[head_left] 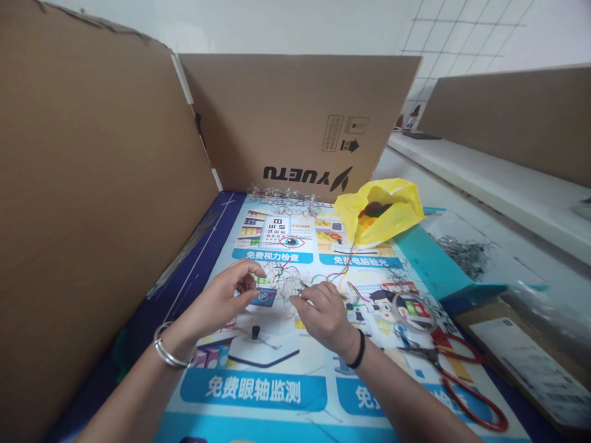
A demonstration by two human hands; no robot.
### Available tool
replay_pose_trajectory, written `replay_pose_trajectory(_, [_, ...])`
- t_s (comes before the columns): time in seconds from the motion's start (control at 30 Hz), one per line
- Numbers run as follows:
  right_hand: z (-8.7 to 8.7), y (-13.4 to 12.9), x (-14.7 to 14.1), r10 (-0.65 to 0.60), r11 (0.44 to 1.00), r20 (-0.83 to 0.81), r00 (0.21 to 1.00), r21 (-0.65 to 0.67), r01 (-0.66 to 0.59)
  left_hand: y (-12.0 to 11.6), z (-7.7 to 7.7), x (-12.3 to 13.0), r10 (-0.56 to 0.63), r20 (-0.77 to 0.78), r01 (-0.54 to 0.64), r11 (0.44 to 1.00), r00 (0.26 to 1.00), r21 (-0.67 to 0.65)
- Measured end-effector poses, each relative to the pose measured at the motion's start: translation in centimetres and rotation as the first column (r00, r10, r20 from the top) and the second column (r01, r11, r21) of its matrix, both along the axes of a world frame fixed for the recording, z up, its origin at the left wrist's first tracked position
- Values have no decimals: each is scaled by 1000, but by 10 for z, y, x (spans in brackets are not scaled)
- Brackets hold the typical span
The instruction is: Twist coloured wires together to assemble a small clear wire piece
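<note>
Tangle of fine wire (289, 280): lies on the printed sheet (300, 332) between your two hands, in the middle of the tabletop, red and green bits caught in it. Set there, it is in reach of both your hands.

Your left hand (226, 295): part open, fingers curled over, thumb and forefinger apart at the left edge of the tangle. No firm hold visible; whether a strand touches the fingertips, you cannot tell from here. The gap probably leaves you room to steady or catch loose wire.

Your right hand (325, 314): closed to a pinch, on a thin dark piece (303, 284) whose end shows above the fingers. Too small to name. The narrow grip likely suits something so fine.

Coloured threads (353, 295) trail just right of your right hand; one strand runs up to the open mouth of the yellow bag (392, 215). They could snag on your fingers or the wire.

Farther right: clear ring (414, 312), then red-handled scissors (471, 369), blades pointing in beside your right forearm, a thing to mind. Blue tray (427, 264) beyond, small metallic bits (466, 255) at its side. More wire (286, 194) bunches along the cardboard panel (277, 111), which closes off the far side.
</note>
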State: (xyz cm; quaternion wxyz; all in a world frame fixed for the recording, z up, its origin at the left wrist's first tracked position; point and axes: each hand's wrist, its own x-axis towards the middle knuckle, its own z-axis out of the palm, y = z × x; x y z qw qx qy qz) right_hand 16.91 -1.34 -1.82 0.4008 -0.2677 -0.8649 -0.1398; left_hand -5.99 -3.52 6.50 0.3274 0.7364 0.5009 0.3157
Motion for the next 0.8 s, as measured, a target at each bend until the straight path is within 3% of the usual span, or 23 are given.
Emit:
replay_pose_trajectory(0.47, [-4, 1, 1, -3, 1000, 3, 1000, 4, 3, 2, -2, -2, -5, 54, 7, 999, 999, -34])
replay_pose_trajectory(0.8, [-4, 1, 1, 14, 1000, -1, 1000, -10, -14, -6, 9, 2, -52, 69, 54, 998, 996, -17])
